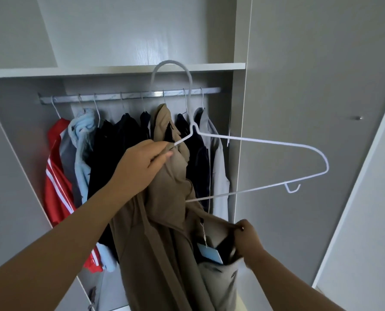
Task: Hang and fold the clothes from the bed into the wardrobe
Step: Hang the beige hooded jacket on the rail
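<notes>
In the head view, the left grip (142,164) is clenched on one shoulder of the white wire hanger (254,140), with the tan coat (164,232) draped just below it, while the right grip (247,237), lower down, is pinched on the coat's edge. The step is judged best done if that edge is held open and the hanger's free arm slid inside before the hook is raised to the rail (131,95) beyond. A pale blue tag (210,254) is seen beside the right grip; nothing on it can be read.
</notes>
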Demonstrator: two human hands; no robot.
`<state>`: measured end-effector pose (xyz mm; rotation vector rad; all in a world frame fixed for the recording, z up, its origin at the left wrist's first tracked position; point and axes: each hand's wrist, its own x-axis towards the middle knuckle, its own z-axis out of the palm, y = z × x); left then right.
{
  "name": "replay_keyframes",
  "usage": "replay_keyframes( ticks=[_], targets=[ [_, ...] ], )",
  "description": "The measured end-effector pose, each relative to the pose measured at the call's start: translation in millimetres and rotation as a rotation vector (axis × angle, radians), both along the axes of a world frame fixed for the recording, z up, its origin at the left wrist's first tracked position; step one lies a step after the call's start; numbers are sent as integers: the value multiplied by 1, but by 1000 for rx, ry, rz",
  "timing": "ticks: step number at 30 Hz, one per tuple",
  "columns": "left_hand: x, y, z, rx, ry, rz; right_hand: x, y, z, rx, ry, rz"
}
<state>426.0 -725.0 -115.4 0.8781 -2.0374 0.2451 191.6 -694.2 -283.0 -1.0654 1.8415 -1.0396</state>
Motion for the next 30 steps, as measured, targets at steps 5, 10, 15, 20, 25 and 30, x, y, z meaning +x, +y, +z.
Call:
replay_keyframes(
  ticks=[5, 10, 15, 20, 25, 30],
  targets=[
    [38, -19, -9, -113, -113, 14, -11, -15, 32, -211, -263, -97],
    [67, -32, -17, -218, -146, 167, -15, -23, 58, -305, 3, -134],
    [80, -39, -16, -322, -222, 241, -19, -27, 68, -61, 306, -214],
    [85, -47, -20, -391, -243, 227, -14, -39, 76, -151, -246, -245],
    [92, -54, -26, -446, -269, 226, -20, -50, 82, -209, -513, -249],
    [91, -56, -24, -464, -309, 226, -25, -47, 88, -295, -417, -236]
  ],
)
